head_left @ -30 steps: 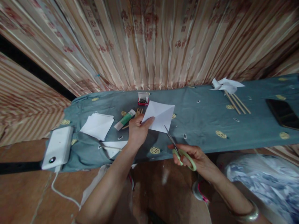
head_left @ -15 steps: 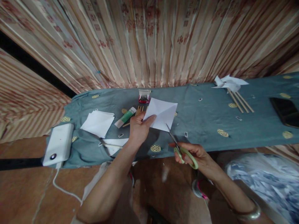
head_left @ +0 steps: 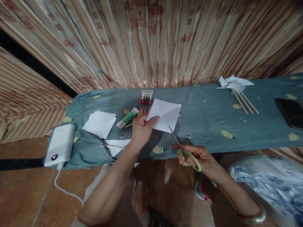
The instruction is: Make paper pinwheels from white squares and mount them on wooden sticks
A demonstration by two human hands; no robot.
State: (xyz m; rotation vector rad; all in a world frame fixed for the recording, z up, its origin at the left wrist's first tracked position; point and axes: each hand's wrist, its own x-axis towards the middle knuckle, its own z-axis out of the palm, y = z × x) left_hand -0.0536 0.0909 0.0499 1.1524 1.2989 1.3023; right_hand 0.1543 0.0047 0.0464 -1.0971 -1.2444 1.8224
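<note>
My left hand [head_left: 141,130] pinches the lower left corner of a creased white paper square [head_left: 165,114], holding it up over the blue cloth-covered table [head_left: 208,123]. Green-handled scissors [head_left: 187,154] sit in my right hand [head_left: 197,157], fingers through the loops. The blade tips touch the paper's bottom corner. A green glue stick [head_left: 127,118] and a few wooden sticks [head_left: 141,112] lie just behind my left hand.
A stack of white paper squares [head_left: 99,123] and a white power bank [head_left: 60,144] with a cable lie at the left. A small red box [head_left: 146,97] sits at the back. At the right are a paper pinwheel [head_left: 233,84], wooden sticks [head_left: 245,102] and a black phone [head_left: 290,112].
The view has drifted slightly. Both hands, the paper and the scissors hold nearly the same pose, with the blades still at the paper's bottom corner.
</note>
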